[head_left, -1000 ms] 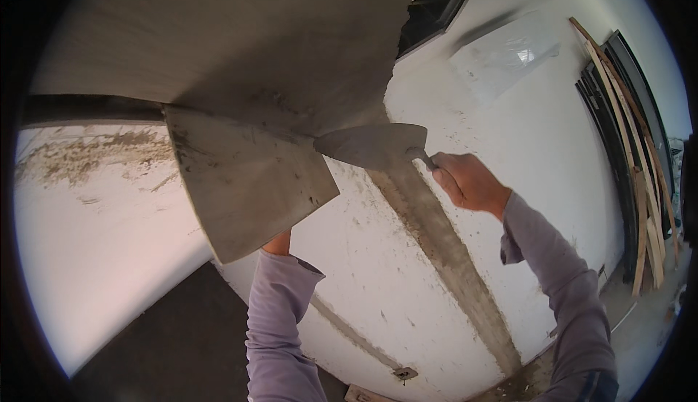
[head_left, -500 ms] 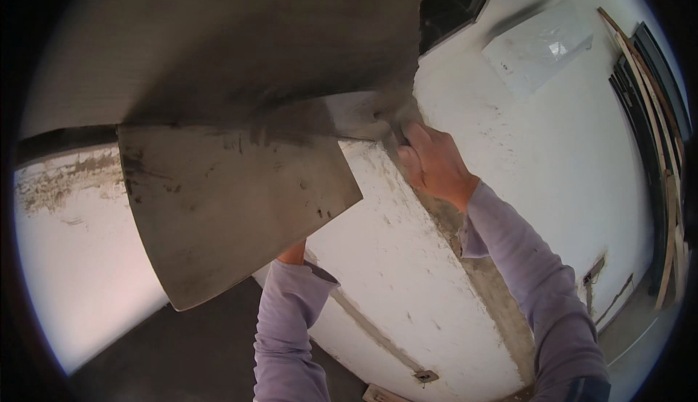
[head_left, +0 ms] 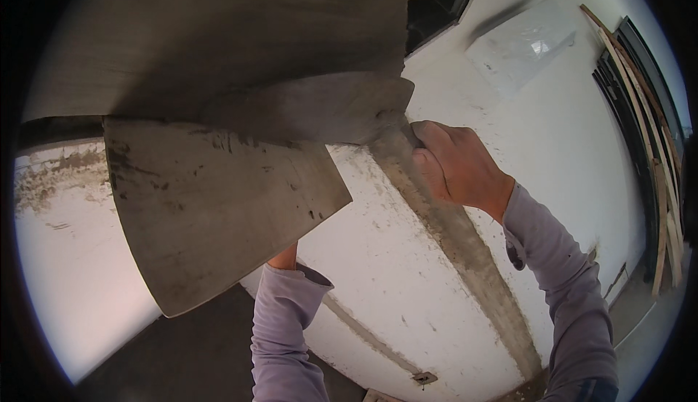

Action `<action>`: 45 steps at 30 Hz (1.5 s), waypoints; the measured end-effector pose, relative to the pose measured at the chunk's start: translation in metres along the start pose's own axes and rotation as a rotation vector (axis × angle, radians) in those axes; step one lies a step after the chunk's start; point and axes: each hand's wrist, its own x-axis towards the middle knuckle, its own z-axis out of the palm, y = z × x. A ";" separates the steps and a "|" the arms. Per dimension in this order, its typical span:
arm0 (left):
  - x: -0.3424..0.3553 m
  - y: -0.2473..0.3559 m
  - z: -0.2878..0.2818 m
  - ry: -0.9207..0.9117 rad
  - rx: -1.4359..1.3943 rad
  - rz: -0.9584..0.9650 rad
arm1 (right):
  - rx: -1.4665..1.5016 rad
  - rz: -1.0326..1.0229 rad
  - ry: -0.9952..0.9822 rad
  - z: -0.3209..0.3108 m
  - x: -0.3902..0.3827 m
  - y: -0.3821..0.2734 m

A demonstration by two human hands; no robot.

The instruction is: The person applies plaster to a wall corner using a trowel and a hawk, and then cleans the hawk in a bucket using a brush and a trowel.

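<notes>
My right hand point(head_left: 462, 163) is closed round the handle of a plastering trowel point(head_left: 345, 107). The trowel's broad grey blade reaches left, close against the rough grey plastered surface point(head_left: 254, 24) at the top; whether it touches all along cannot be made out. Below the blade, a flat grey-brown plasterer's hawk point(head_left: 218, 213) with dark smears is tilted, its far edge close to the plastered surface. My left hand point(head_left: 283, 258) supports it from beneath; only the wrist part shows, and the fingers are hidden behind the board.
A white wall point(head_left: 392, 271) below has a grey mortar strip point(head_left: 480, 264) along its corner and an electrical box point(head_left: 424, 378). Right, long wooden strips point(head_left: 658, 155) lean by dark frames. Clear plastic sheet point(head_left: 520, 46) hangs on the wall. A dark opening point(head_left: 443, 6) lies at the top.
My right hand has moved right and slightly down with the trowel, and more of its blade now shows. The hawk has shifted slightly left in view.
</notes>
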 end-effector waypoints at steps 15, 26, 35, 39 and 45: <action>-0.001 -0.011 -0.005 -0.015 0.032 0.017 | -0.026 0.171 -0.054 0.070 -0.078 0.073; 0.008 -0.015 -0.009 -0.040 0.065 0.043 | 0.179 0.130 0.037 0.117 -0.030 0.059; -0.001 -0.018 -0.001 -0.021 0.033 0.023 | 0.157 0.188 0.262 0.109 -0.045 0.086; 0.009 -0.012 -0.013 -0.031 0.049 0.036 | 0.141 -0.013 0.294 0.103 -0.043 0.063; 0.004 -0.006 0.006 -0.001 -0.031 0.005 | 0.075 0.023 0.243 0.091 -0.018 0.054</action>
